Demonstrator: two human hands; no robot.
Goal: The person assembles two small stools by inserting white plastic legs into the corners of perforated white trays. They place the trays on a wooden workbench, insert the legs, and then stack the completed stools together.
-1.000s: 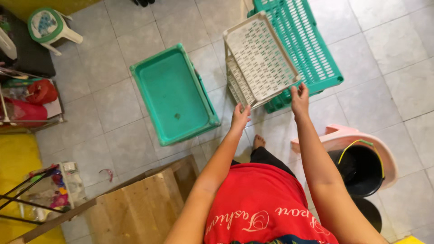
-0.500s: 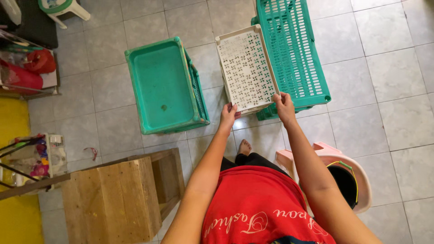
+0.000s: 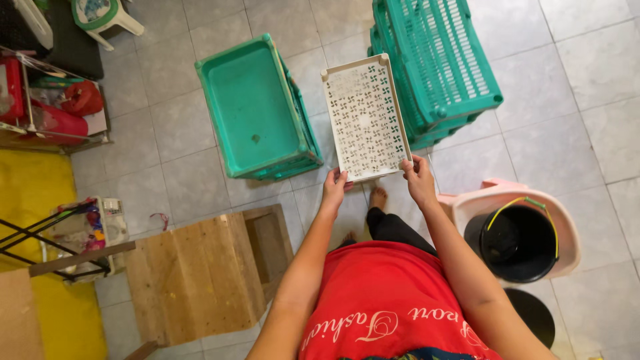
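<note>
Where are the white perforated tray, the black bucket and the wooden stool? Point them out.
white perforated tray (image 3: pixel 365 117), head view, middle of panel
black bucket (image 3: pixel 517 257), head view, inner wall
wooden stool (image 3: pixel 193 277), head view, top

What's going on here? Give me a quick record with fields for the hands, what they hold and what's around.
Left hand: left hand grips the near edge of the white tray
Right hand: right hand grips the same edge
Tray: flat, perforated, held over the tiled floor
Left of tray: green crate
Right of tray: green slatted crates
Near right: black bucket in a pink basin
Near left: wooden stool
</note>
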